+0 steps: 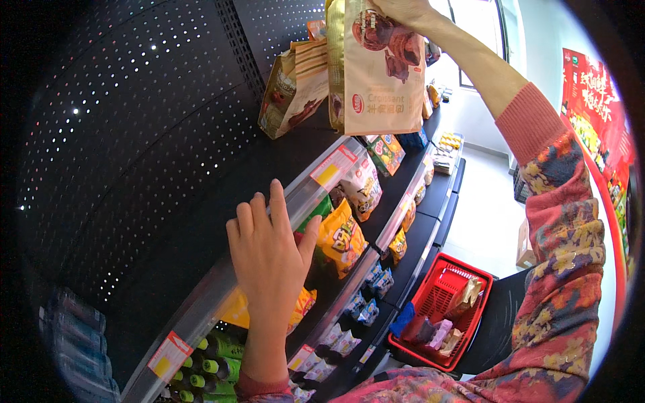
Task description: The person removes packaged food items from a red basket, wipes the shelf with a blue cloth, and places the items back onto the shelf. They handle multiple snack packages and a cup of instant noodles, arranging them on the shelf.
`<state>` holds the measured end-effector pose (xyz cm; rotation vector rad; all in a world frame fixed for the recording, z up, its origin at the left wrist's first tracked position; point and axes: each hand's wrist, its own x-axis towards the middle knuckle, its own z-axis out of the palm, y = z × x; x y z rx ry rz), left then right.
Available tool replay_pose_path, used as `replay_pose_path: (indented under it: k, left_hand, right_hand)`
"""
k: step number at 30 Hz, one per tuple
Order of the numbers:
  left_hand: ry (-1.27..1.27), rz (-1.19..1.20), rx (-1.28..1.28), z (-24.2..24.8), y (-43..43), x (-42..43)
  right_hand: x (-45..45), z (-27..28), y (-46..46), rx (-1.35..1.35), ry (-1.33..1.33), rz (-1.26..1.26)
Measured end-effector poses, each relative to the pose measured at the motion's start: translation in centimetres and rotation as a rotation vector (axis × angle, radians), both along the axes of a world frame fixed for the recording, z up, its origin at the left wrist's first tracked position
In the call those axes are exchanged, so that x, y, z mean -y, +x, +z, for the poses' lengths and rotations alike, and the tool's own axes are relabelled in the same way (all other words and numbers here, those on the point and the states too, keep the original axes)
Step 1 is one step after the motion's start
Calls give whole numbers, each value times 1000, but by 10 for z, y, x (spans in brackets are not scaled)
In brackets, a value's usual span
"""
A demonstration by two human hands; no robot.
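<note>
My right hand is at the top edge of the view, on the upper end of a large beige croissant bag; its fingers are partly cut off. The bag stands at the black top shelf, beside another croissant package that leans to its left. Lower down, my left hand rests with spread fingers at the clear price rail of the shelf edge and holds nothing. A yellow snack bag lies on the shelf below, just right of that hand.
Lower shelves hold a white snack bag, green-capped bottles and small blue packets. A red shopping basket with several packages stands at the lower right. Wrapped bottles sit at the far left. A cardboard box is on the floor.
</note>
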<state>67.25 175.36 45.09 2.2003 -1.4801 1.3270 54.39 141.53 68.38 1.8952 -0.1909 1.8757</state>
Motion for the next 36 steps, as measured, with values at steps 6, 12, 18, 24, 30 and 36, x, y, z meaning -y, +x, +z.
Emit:
replay_pose_path:
  k: [6,12,18,24,30,36]
  left_hand:
    - [12,19,0,-2,-2,2]
    - [-3,33,-5,-1,-4,5]
    - [4,70,15,-8,-2,8]
    - [34,176,112,-12,7,13]
    - [42,145,167,-12,13,13]
    - [66,167,110,-10,11,14]
  right_hand:
    - [-8,-11,-42,-39,-4,-14]
    - [-10,-48,-101,-147,39,-159]
    - [-2,-144,-177,-464,357,-382]
    - [-4,-317,-216,-698,842,-394]
    - [-20,-479,-239,-690,1338,-480]
    - [-5,-681,-248,-420,1547,-421]
